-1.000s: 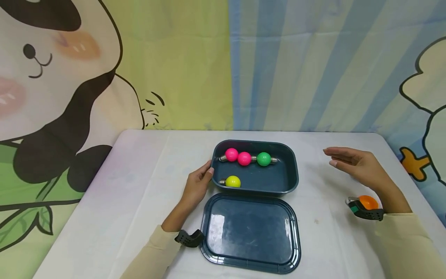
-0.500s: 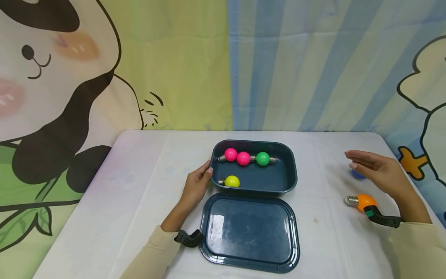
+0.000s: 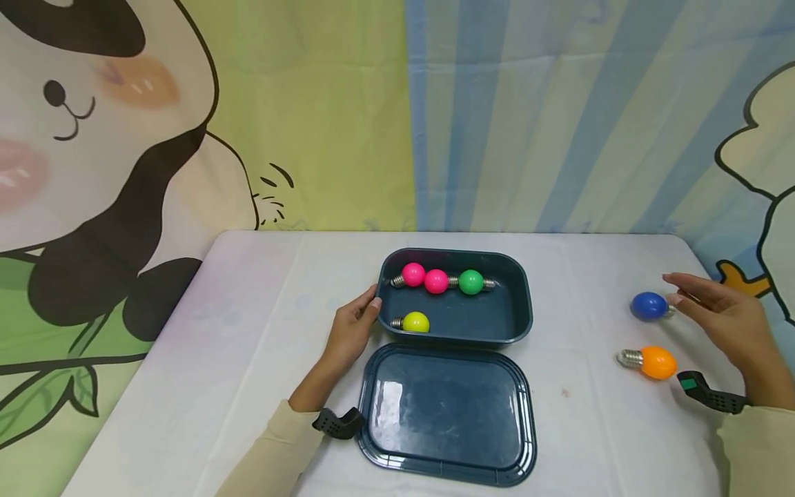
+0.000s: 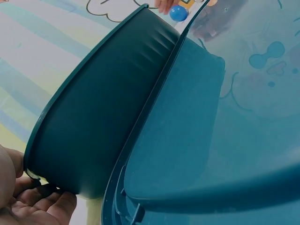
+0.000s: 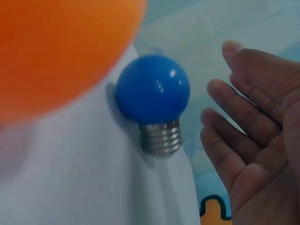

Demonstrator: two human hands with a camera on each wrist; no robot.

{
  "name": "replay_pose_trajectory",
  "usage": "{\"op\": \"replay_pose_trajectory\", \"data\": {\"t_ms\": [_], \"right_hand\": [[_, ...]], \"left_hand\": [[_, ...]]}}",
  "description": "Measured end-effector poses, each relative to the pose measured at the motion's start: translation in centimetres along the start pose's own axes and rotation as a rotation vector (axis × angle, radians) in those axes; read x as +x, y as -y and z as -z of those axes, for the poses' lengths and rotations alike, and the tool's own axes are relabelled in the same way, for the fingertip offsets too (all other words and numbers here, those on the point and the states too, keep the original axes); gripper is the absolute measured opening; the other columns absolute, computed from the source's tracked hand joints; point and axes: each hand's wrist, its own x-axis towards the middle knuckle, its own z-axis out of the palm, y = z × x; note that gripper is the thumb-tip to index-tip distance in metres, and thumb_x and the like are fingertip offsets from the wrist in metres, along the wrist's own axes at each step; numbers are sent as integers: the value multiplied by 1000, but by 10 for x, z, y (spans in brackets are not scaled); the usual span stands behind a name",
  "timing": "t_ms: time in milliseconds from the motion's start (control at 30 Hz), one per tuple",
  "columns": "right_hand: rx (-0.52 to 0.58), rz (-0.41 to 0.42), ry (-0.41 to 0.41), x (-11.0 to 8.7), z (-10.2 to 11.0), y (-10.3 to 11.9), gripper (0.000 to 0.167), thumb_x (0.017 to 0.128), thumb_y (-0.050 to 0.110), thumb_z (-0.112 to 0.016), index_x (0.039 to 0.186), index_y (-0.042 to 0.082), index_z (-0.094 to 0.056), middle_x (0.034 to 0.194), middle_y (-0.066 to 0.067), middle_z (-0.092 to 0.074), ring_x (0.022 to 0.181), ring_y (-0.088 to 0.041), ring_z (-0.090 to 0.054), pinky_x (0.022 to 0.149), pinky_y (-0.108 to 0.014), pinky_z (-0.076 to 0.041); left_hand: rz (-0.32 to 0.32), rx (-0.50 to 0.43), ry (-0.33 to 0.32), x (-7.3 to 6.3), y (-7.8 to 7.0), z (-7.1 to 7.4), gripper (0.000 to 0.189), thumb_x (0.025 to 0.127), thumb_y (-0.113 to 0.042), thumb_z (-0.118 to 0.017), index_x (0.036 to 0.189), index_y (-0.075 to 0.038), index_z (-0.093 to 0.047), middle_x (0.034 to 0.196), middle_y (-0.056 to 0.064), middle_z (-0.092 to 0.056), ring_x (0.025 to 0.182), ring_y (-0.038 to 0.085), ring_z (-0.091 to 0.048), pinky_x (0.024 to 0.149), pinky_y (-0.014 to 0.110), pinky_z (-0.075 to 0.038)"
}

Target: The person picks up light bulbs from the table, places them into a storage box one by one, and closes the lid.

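My left hand [image 3: 350, 331] grips the left end of a dark blue plastic box [image 3: 466, 316], thumb at the rim and fingers curled under the corner in the left wrist view. Inside lie two pink light bulbs [image 3: 436, 281] and a green bulb [image 3: 470, 282] in a row along the back, with a yellow bulb [image 3: 415, 322] at the front left. At the right, my right hand [image 3: 723, 317] is held with its fingers loosely bent and nothing in them. Close to its fingertips lies a blue bulb [image 5: 153, 89], screw base towards the hand. An orange bulb [image 3: 658, 362] rests nearer me.
The box's dark blue lid [image 3: 447, 414] lies flat on the white-covered table [image 3: 279, 297], just in front of the box. A printed cartoon curtain [image 3: 348, 117] hangs behind the table. Each wrist wears a black band [image 3: 714, 395].
My right hand has moved right, away from the box, uncovering the blue bulb and the orange bulb. My left hand keeps its grip on the box, which has not moved.
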Motion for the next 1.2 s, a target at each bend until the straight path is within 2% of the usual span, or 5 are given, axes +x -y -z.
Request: {"op": "replay_pose_trajectory", "data": {"t_ms": [233, 467, 900, 1100, 1200], "right_hand": [[3, -99, 3, 0, -6, -39, 52, 99, 35, -56, 147, 19, -46, 144, 10, -48, 133, -11, -40, 111, -28, -29], [64, -115, 53, 2, -8, -47, 55, 98, 35, -57, 150, 24, -41, 147, 11, -44, 129, -5, -41, 90, -2, -33], [93, -67, 203, 2, -18, -34, 79, 94, 32, -65, 156, 32, -17, 161, -10, -11, 146, -32, -12, 99, -4, -20], [9, -75, 229, 5, -20, -30, 77, 93, 35, -66, 156, 23, -24, 154, -29, -21, 136, -50, -25, 90, 1, -27], [-49, -92, 232, 7, -19, -28, 72, 94, 38, -64, 152, 9, -32, 148, -34, -29, 126, -54, -32, 104, -24, -40]], "left_hand": [[3, 3, 8, 1, 0, 1, 48, 103, -28, -52, 144, -3, -46, 145, 5, -47, 132, 15, -44, 100, 26, -42], [-2, -17, 6, 0, -1, 1, 48, 102, -28, -52, 143, -3, -46, 144, 5, -47, 131, 15, -45, 99, 25, -43], [18, -22, 12, 0, 0, -1, 47, 103, -26, -51, 144, -4, -45, 146, 6, -45, 132, 16, -43, 99, 26, -43], [3, -11, 2, 0, 0, -1, 47, 103, -26, -51, 143, -3, -46, 145, 5, -47, 131, 16, -45, 98, 26, -44], [1, -10, 0, 0, 0, -1, 47, 103, -26, -52, 143, -2, -47, 144, 6, -48, 131, 17, -46, 98, 27, -44]]}}
